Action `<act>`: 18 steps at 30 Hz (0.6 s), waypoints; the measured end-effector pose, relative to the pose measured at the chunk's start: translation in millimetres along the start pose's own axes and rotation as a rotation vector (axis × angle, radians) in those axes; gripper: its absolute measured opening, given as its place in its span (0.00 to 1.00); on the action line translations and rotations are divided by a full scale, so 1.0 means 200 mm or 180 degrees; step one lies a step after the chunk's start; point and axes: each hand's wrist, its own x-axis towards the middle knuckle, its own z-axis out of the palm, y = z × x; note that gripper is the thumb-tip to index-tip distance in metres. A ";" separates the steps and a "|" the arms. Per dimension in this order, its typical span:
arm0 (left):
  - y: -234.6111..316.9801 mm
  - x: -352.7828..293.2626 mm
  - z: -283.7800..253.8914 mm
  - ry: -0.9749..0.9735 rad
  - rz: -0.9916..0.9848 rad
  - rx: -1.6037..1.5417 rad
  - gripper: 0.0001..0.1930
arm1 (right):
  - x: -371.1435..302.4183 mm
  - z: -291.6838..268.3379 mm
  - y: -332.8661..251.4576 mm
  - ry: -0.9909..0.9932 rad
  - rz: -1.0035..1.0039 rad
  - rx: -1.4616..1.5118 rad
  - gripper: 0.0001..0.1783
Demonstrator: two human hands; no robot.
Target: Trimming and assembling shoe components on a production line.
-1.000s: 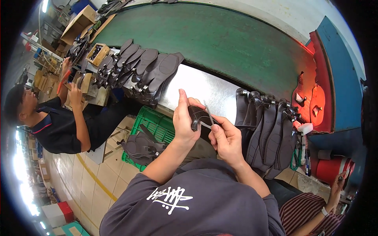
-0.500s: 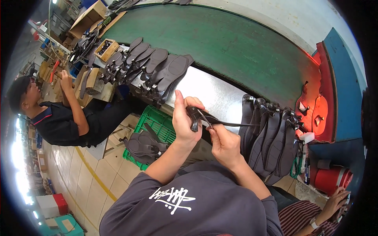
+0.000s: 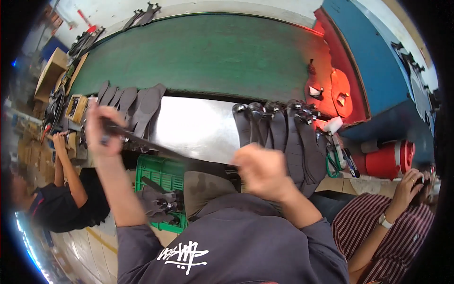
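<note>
A dark heeled shoe sole [image 3: 175, 154] stretches between my hands, seen nearly edge-on and smeared by motion. My left hand [image 3: 100, 135] wraps round its black heel end, over the left side of the bench. At its other end my right hand [image 3: 262, 170] is closed, its fingertips blurred against the sole. Just beyond my right hand lies a row of dark soles [image 3: 279, 135] with shiny black heels. Past my left hand, more grey-black soles [image 3: 146, 106] overlap in a pile, partly covered by that hand.
A green belt surface [image 3: 198, 52] runs behind the metal bench top [image 3: 196, 123]. Red-lit soles [image 3: 341, 92] lie beside a blue panel [image 3: 369, 52]. A green crate [image 3: 144, 165] holds soles below. Co-workers sit at left [image 3: 71, 203] and right [image 3: 378, 222]; a red container [image 3: 388, 158] stands near.
My left hand has swung left with the sole's heel end, widening the gap between my hands. The right hand has moved slightly down and to the sole's far end. The view has shifted right.
</note>
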 end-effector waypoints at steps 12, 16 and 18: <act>-0.20 0.14 -1.02 0.2663 0.0121 -0.0632 0.20 | -0.23 -0.57 0.40 0.1325 0.1536 -0.1331 0.20; -0.24 0.09 -1.03 0.2466 -0.0226 0.0691 0.25 | -0.23 -0.62 0.48 0.1422 0.1492 -0.0542 0.12; -0.25 0.04 -0.76 0.2930 0.0364 0.2300 0.27 | -0.18 -0.64 0.34 0.1544 0.1515 -0.0031 0.11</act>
